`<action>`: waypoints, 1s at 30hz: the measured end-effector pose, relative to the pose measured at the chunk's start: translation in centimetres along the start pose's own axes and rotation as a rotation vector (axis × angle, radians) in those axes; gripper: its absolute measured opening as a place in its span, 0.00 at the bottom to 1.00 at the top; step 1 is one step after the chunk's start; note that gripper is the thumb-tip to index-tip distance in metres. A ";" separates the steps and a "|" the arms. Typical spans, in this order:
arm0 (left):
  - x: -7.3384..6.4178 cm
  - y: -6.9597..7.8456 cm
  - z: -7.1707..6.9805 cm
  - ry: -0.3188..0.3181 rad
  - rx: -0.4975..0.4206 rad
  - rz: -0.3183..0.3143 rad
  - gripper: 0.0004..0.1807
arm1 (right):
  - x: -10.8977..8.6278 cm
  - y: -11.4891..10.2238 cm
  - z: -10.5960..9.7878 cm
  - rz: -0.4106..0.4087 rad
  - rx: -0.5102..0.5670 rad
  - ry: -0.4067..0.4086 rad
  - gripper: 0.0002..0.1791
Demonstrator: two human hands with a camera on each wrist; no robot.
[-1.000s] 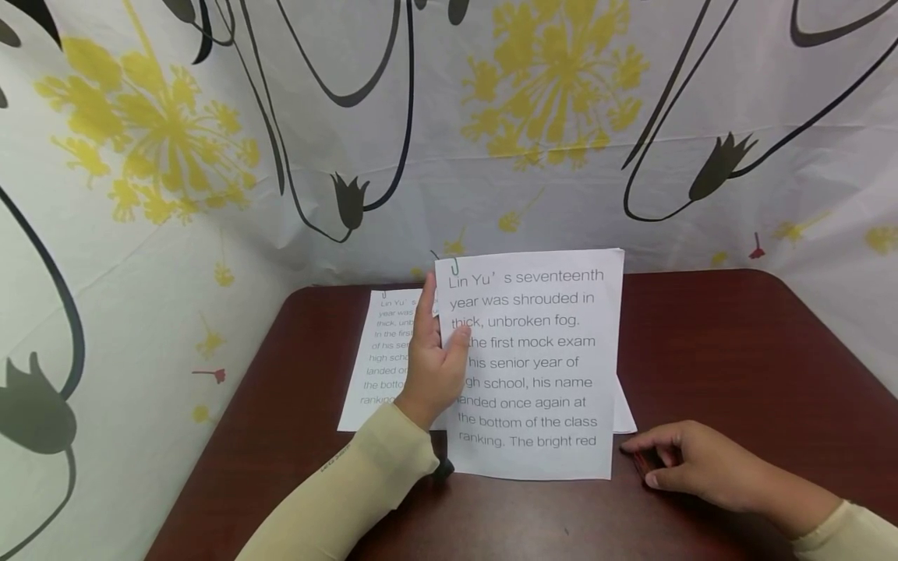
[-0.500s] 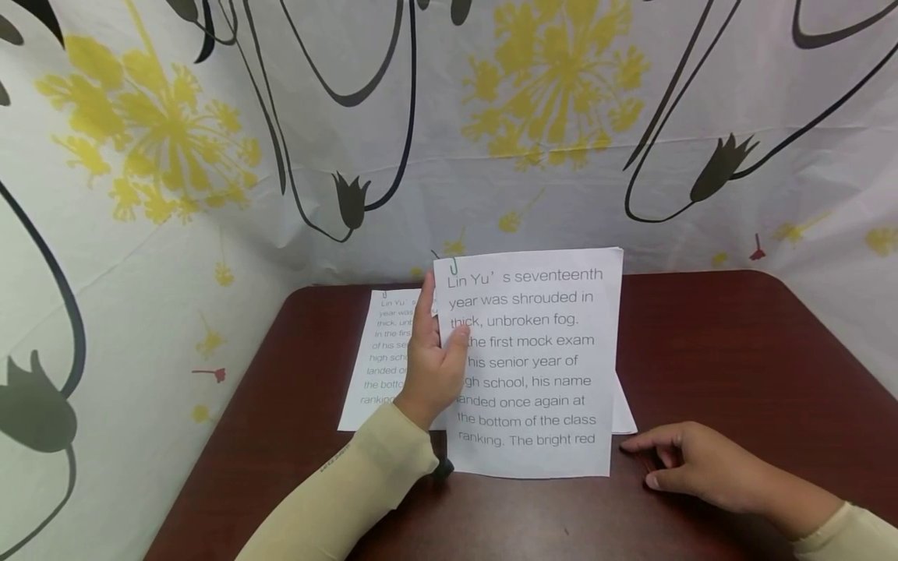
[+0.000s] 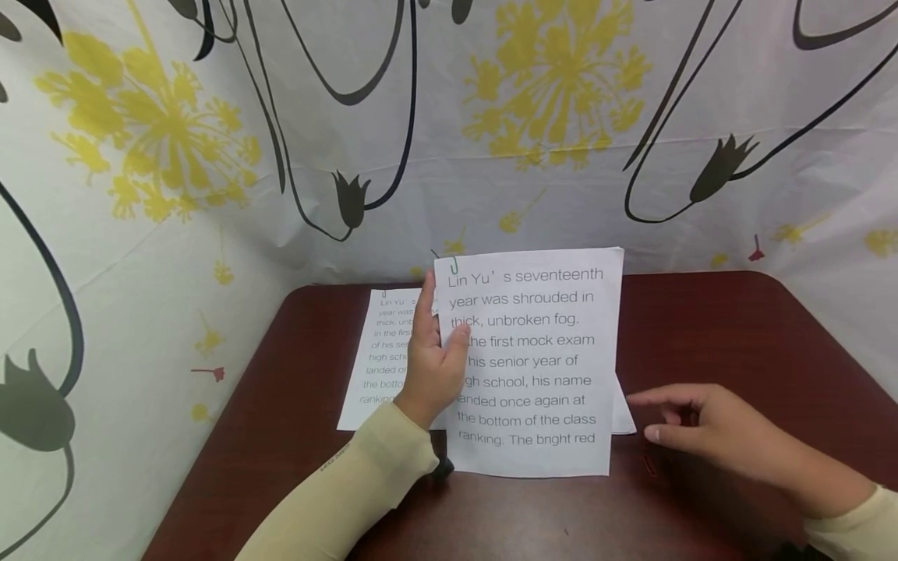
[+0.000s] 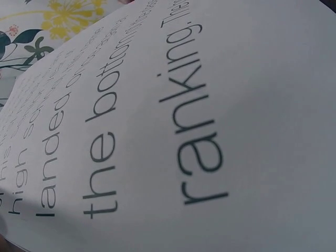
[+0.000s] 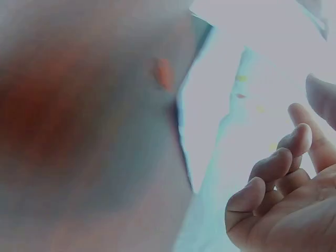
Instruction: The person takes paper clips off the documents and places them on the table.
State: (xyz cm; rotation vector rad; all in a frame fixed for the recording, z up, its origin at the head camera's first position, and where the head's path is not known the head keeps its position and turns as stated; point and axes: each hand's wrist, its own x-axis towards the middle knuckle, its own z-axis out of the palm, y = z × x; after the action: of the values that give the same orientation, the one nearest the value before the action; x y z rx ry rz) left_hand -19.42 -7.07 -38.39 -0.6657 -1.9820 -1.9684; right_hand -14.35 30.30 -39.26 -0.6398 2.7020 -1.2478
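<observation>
A dark red-brown, wood-look tabletop [image 3: 737, 343] extends around a held-up white rectangular printed paper sheet [image 3: 533, 366]. Behind the sheet, flat white printed paper [image 3: 382, 366] shows past its left and right edges. The left hand [image 3: 435, 366] grips the sheet's left edge, thumb across the front. The right hand [image 3: 722, 432], right of the sheet, has its index finger extended toward it, thumb parted below, fingers free. A green wire paper clip [image 3: 454, 266] marks the sheet's top left; a thin red loop [image 3: 649, 466] lies beyond its lower right corner, below the right fingers.
</observation>
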 end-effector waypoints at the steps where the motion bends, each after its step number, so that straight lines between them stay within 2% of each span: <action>1: 0.0 0.0 0.0 0.003 0.002 -0.001 0.50 | 0.1 -0.4 -0.3 -0.008 -0.008 0.026 0.18; 5: 0.0 0.0 0.0 0.006 0.005 -0.004 0.50 | 0.6 -1.6 -1.5 -0.053 -0.041 0.122 0.17; 11: 0.0 -0.1 0.1 0.003 -0.003 0.000 0.50 | 1.1 -3.1 -2.8 -0.094 -0.080 0.215 0.19; 18: -0.1 0.0 0.1 0.005 0.007 -0.009 0.50 | 2.0 -4.9 -3.3 -0.164 -0.016 0.295 0.19; 22: -0.1 0.1 0.2 -0.002 -0.003 -0.015 0.50 | 2.5 -6.1 -3.5 -0.175 0.000 0.360 0.19; 26: 0.0 0.1 0.1 -0.001 -0.004 -0.007 0.50 | 3.2 -7.6 -3.6 -0.182 0.016 0.409 0.19; 30: -0.1 0.1 0.1 -0.002 -0.013 -0.001 0.50 | 3.9 -9.3 -3.7 -0.231 0.039 0.435 0.19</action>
State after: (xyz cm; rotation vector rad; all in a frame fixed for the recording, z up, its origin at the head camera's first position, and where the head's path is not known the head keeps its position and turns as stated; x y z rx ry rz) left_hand -19.31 -7.02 -38.34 -0.6697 -1.9723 -1.9842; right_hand -15.74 25.89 -29.54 -0.7734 2.9994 -1.6644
